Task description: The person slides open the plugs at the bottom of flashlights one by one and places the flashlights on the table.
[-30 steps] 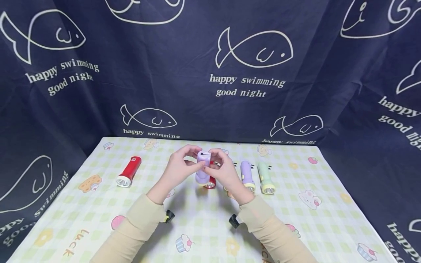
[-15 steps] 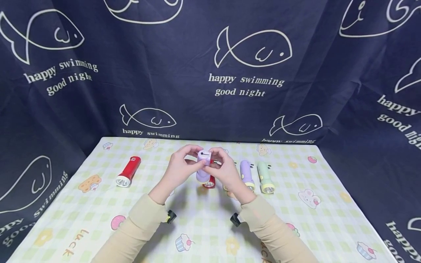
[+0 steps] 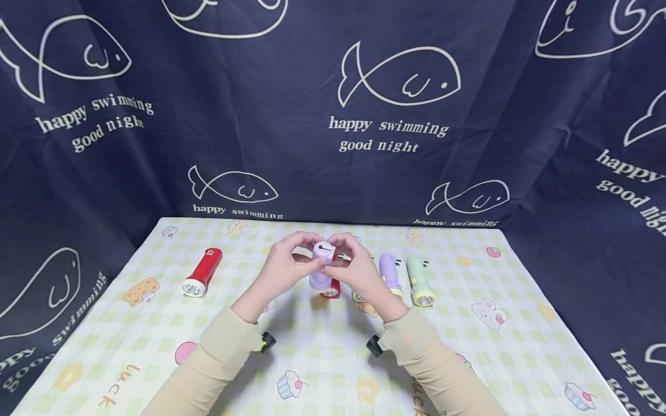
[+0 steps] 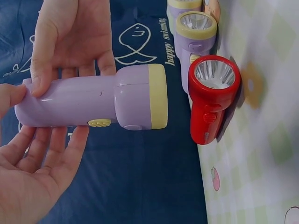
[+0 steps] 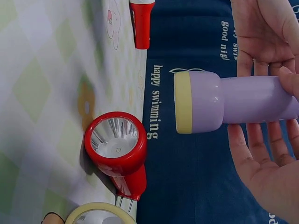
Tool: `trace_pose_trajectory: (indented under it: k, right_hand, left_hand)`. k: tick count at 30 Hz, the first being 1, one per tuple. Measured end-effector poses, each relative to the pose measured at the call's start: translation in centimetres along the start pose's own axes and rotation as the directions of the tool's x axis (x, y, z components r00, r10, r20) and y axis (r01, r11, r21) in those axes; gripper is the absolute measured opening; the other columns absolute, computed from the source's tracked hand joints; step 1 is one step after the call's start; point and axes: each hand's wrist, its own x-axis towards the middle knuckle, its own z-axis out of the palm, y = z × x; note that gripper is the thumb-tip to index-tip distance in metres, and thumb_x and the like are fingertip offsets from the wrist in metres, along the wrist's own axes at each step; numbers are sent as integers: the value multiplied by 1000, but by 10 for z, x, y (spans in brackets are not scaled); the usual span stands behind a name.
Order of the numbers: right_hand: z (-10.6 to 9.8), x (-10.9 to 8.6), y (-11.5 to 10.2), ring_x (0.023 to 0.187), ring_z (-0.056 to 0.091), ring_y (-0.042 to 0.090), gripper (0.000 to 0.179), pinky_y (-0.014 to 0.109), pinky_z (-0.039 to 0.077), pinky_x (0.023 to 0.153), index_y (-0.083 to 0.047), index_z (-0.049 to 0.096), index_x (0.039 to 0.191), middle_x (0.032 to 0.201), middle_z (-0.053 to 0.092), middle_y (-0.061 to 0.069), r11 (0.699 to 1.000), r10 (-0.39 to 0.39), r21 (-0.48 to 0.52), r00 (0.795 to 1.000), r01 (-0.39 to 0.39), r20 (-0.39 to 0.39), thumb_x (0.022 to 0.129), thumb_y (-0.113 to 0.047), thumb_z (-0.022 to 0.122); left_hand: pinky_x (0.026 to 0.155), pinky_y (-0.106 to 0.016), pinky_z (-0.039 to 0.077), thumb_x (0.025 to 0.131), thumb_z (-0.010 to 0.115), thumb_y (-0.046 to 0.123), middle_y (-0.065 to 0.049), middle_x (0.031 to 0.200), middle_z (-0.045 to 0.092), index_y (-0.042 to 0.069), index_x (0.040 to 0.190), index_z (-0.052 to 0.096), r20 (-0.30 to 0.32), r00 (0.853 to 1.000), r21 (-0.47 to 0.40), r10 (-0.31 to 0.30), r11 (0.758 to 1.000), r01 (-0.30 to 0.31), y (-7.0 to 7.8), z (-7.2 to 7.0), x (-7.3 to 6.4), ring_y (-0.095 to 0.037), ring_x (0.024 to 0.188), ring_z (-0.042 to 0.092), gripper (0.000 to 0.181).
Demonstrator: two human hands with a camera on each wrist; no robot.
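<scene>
Over the middle of the table, my left hand (image 3: 286,263) and right hand (image 3: 359,266) together hold a purple flashlight (image 3: 321,280) with its tail end up and its lens down. A black slot-like mark shows on the tail. In the left wrist view, a yellow switch (image 4: 99,122) and a yellow head rim (image 4: 158,96) stand out on the flashlight. Both thumbs press on the side near the tail, with the other fingers curled behind. Below and behind it lies a red flashlight (image 5: 117,144) with two metal prongs, partly hidden by the hands in the head view.
A red flashlight with a white head (image 3: 203,273) lies at the left. To the right of the hands lie a purple flashlight (image 3: 389,274) and a green one (image 3: 419,281), plus another mostly covered by the right hand. The table's back edge meets a dark blue fish-print curtain (image 3: 312,144).
The held flashlight has tilted slightly, so its tail face now shows rounder and fuller to the head camera. Both hands keep nearly the same place and grip.
</scene>
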Motion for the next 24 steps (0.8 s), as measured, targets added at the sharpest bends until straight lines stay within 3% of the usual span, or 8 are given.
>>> trace_pose_trajectory:
  k: [8, 15, 18, 24]
  right_hand:
    - [-1, -3, -12, 96, 56, 17, 46, 54, 50, 87, 5, 53, 113, 109, 55, 11, 999, 22, -26, 1000, -22, 13, 73, 8, 74]
    - [1, -9, -32, 95, 59, 20, 42, 46, 54, 85, 6, 55, 112, 106, 59, 15, 998, 26, -50, 1000, -25, 1, 74, 7, 73]
    - [1, -9, -32, 95, 59, 20, 42, 40, 55, 83, 5, 56, 112, 106, 60, 15, 998, 27, -57, 1000, -27, -2, 74, 7, 73]
    - [0, -8, -31, 93, 60, 9, 42, 40, 55, 85, 6, 56, 112, 108, 60, 18, 999, 37, -33, 999, -37, 5, 74, 7, 73]
  left_hand:
    - [75, -29, 57, 80, 72, 0, -18, 104, 64, -5, 110, 60, 22, 1000, 33, -10, 999, 9, 28, -1, -6, -31, 92, 63, 33]
    - [74, -28, 57, 79, 76, 10, -13, 102, 64, 3, 111, 62, 18, 999, 28, -34, 999, 34, 3, 1, -2, -26, 92, 63, 36]
    - [73, -26, 57, 78, 77, 15, -10, 101, 65, 7, 110, 63, 19, 999, 23, -38, 999, 37, 0, 0, -1, -24, 92, 62, 36]
    - [72, -25, 57, 78, 78, 21, -4, 98, 66, 12, 108, 63, 24, 997, 52, -78, 996, 77, -1, -1, 0, -17, 92, 61, 35]
